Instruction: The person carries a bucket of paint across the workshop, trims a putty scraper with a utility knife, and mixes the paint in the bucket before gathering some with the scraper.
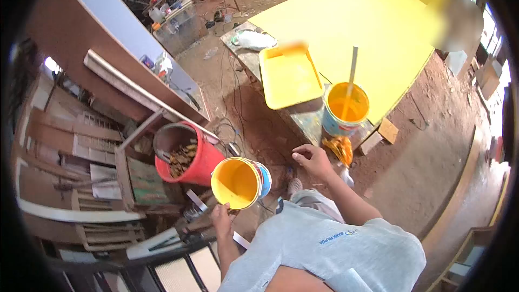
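Note:
My left hand (pixel 222 218) grips the rim of a paint bucket (pixel 260 178), with the fingers closed on its lower edge. The bucket is tilted, its inside coated in yellow and some yellow paint lying in it. My right hand (pixel 313 160) is in the air in front of my body, holding nothing visible, its fingers loosely bent and thumb apart. Beyond it, a second paint bucket (pixel 339 125) with a stick (pixel 352 67) standing in it rests on the table edge. A yellow paint tray (pixel 292 78) lies beside that bucket.
A large yellow panel (pixel 357 21) covers the table. A white bottle (pixel 254 39) lies near its corner. Left of my bucket stands a red bin (pixel 208 157) with scraps inside. An orange-stained plastic bag (pixel 340 150) hangs below the second bucket. Cables (pixel 238 103) trail across the floor.

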`<action>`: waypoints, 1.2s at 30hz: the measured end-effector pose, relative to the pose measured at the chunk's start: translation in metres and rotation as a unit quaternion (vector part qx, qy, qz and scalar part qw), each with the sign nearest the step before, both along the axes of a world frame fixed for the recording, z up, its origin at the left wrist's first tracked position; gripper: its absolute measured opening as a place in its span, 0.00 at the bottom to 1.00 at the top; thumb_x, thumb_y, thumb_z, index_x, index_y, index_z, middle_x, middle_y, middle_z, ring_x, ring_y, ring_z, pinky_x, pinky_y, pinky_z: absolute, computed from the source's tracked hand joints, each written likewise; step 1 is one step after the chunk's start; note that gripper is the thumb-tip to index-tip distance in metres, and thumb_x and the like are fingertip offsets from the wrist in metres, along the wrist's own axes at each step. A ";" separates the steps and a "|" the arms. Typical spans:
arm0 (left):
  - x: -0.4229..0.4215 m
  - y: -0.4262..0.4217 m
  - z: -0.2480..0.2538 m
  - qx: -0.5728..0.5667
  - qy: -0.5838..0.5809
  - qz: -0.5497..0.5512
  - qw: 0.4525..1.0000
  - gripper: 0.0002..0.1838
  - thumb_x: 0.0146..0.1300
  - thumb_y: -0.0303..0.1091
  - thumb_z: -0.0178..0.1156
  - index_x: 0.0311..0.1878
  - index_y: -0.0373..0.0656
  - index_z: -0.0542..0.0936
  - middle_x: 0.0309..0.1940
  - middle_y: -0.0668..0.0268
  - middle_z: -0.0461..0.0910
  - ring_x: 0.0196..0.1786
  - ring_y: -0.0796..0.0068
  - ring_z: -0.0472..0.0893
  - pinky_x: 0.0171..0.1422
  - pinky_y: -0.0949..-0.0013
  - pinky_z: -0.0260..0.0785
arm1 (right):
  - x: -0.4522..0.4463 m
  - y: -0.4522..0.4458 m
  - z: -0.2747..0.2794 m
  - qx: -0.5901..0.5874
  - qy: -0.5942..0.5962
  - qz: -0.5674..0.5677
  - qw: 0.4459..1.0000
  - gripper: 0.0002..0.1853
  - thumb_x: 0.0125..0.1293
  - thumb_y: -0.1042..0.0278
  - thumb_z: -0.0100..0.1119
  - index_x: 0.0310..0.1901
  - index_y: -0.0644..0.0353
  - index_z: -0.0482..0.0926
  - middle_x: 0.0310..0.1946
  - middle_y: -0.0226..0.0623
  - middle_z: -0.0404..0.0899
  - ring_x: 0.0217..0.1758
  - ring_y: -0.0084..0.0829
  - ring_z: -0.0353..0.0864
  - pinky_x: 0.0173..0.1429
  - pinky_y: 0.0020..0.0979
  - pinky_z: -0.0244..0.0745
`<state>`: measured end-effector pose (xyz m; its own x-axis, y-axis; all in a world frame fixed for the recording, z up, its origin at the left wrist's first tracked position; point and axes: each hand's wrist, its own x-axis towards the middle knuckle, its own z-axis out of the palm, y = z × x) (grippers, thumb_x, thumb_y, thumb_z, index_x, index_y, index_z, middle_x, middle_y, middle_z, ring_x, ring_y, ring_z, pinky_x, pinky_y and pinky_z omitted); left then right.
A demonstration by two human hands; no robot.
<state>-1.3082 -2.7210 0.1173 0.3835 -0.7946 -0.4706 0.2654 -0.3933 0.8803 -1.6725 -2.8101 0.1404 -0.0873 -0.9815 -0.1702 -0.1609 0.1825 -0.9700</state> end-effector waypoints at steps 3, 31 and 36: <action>0.018 -0.092 0.020 0.005 -0.048 -0.014 0.999 0.05 0.70 0.31 0.60 0.43 0.41 0.78 0.35 0.67 0.79 0.27 0.80 0.76 0.22 0.75 0.63 | 0.012 -0.081 0.016 -0.097 0.087 -0.015 0.991 0.15 0.68 0.62 0.71 0.50 0.63 0.88 0.45 0.44 0.90 0.47 0.37 0.90 0.54 0.37 0.82; 0.054 -1.046 0.039 -0.066 0.012 -0.360 0.931 0.21 0.76 0.39 0.58 0.64 0.34 0.76 0.58 0.54 0.78 0.57 0.58 0.83 0.58 0.57 0.83 | 0.121 -0.538 0.054 0.022 0.069 -0.374 0.925 0.15 0.72 0.60 0.68 0.52 0.61 0.87 0.44 0.42 0.90 0.47 0.35 0.90 0.57 0.37 0.82; 0.016 -1.116 0.048 -0.082 0.020 -0.385 0.919 0.22 0.75 0.39 0.60 0.64 0.33 0.76 0.60 0.53 0.79 0.59 0.58 0.83 0.61 0.56 0.83 | 0.109 -0.630 0.050 0.011 0.101 -0.381 0.919 0.15 0.72 0.60 0.69 0.51 0.62 0.88 0.44 0.43 0.90 0.47 0.32 0.88 0.56 0.35 0.82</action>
